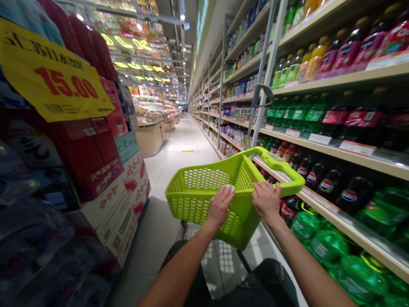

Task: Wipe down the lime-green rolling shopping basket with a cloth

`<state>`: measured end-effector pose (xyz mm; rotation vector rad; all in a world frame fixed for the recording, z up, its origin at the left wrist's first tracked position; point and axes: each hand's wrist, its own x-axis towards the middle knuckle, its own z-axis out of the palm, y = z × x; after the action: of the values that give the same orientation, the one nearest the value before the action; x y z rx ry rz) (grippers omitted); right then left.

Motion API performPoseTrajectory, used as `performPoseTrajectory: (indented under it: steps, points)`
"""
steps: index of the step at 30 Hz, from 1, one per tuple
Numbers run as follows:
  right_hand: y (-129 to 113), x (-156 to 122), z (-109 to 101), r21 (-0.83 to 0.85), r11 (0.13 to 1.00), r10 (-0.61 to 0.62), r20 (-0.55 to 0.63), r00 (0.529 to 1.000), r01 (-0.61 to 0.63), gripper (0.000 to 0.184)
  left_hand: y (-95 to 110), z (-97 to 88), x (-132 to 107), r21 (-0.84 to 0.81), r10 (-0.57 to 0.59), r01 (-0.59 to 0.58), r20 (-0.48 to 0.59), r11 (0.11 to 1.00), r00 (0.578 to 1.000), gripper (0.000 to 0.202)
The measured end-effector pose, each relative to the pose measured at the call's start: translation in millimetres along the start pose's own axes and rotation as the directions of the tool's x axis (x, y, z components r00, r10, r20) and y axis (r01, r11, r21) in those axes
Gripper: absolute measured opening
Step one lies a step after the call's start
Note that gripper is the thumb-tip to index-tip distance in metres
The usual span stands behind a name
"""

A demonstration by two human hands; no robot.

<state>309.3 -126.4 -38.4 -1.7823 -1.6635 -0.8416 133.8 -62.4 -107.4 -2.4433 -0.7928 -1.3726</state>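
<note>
A lime-green plastic shopping cart (198, 207) with perforated sides stands in front of me, turned sideways across the aisle. My left hand (220, 206) is closed on a crumpled white wipe (228, 188), pressed on the near top rim of the basket. Only a small part of the wipe shows past the fingers. To its right, my right hand (267, 201) grips the same rim close to the cart's handle (292, 181), fingers curled over the edge. The basket's inside is partly hidden by its near wall.
Shelves of drink bottles (315, 113) run along the right, close to the cart handle. Stacked drink cartons (105, 204) and shrink-wrapped bottles (35, 238) stand at the left under a yellow price sign (60, 76). The tiled aisle (187, 132) leads ahead past display counters (148, 138).
</note>
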Motion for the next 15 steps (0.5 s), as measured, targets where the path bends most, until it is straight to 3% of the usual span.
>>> performPoseTrajectory:
  steps: [3, 6, 7, 9, 12, 15]
  points:
    - [4.3, -0.2, 2.9, -0.003, 1.000, -0.028, -0.003, 1.000, 0.028, 0.028, -16.4, -10.1, -10.1, 0.024, -0.038, 0.038, -0.006, 0.999, 0.999, 0.041]
    - [8.7, -1.0, 6.9, -0.004, 0.999, -0.043, -0.019, 0.999, 0.043, 0.028, -68.3, -42.0, -50.2, 0.083, -0.203, 0.208, -0.064, 0.975, 0.977, 0.045]
    - [9.5, -1.4, 8.1, -0.003, 0.999, -0.043, -0.028, 0.999, 0.043, 0.028, -85.7, -53.5, -64.8, 0.097, -0.285, 0.295, -0.098, 0.951, 0.953, 0.048]
    - [10.0, -2.1, 10.2, 0.000, 0.999, -0.040, -0.047, 0.998, 0.040, 0.028, -110.5, -70.2, -87.7, 0.113, -0.440, 0.474, -0.235, 0.873, 0.867, 0.051]
    - [9.5, -2.4, 11.4, 0.000, 0.999, -0.040, -0.057, 0.998, 0.040, 0.028, -113.9, -69.4, -100.4, 0.071, -0.554, 0.613, -0.357, 0.787, 0.752, 0.052]
    - [9.4, -1.7, 10.3, -0.015, 0.999, -0.044, -0.058, 0.997, 0.044, 0.028, -91.3, -46.2, -104.1, 0.026, -0.565, 0.599, -0.304, 0.800, 0.767, 0.053]
